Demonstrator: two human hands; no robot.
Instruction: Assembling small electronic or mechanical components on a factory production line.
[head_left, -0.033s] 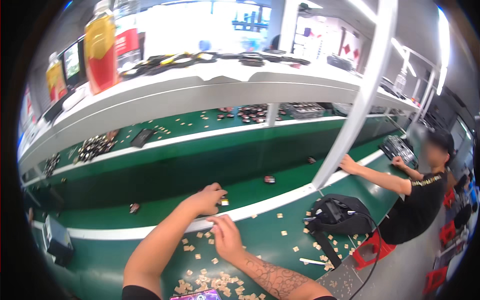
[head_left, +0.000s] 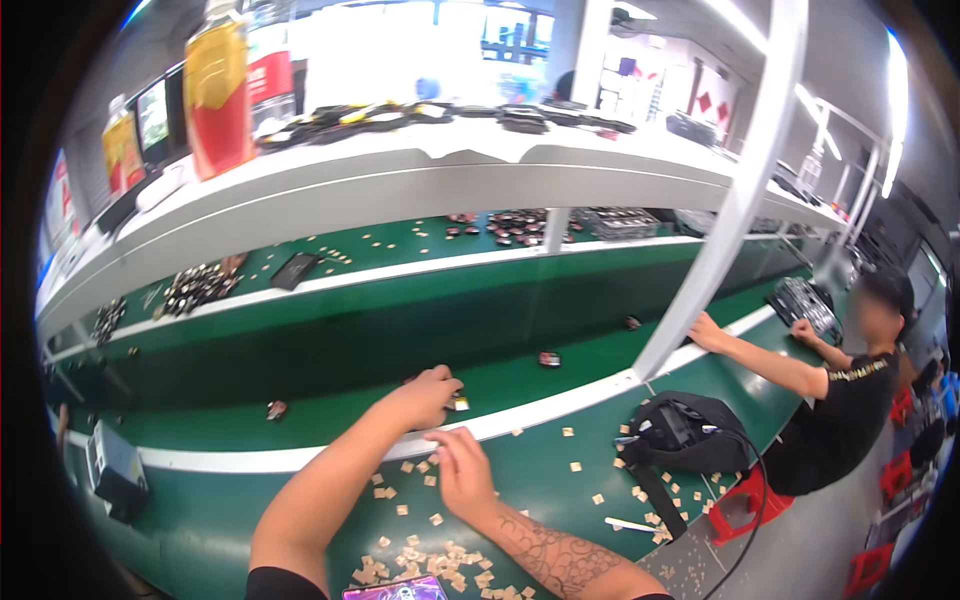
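My left hand [head_left: 425, 396] reaches over the white rail onto the green belt. Its fingers bend down around a small dark part with a yellow and white patch [head_left: 459, 404], which peeks out beside the fingertips. Just this side of the rail is my right hand [head_left: 464, 472], thumb and fingers drawn together in a pinch. Whatever sits in that pinch, if anything, is too small to make out. Many small tan square pieces [head_left: 455, 560] lie scattered on the green tabletop around my right forearm. A phone with a purple screen [head_left: 400, 589] shows at the lower edge.
More small dark parts lie on the belt, one red and black part [head_left: 549, 359] to the right. A black bag [head_left: 680, 430] with a cable rests on the right. Beyond it a co-worker [head_left: 845, 390] sits. A grey box [head_left: 118, 475] stands left; a white post [head_left: 725, 200] rises ahead.
The whole view has shifted slightly, so things sit a little further right in the picture. Both hands keep nearly the same place and pose.
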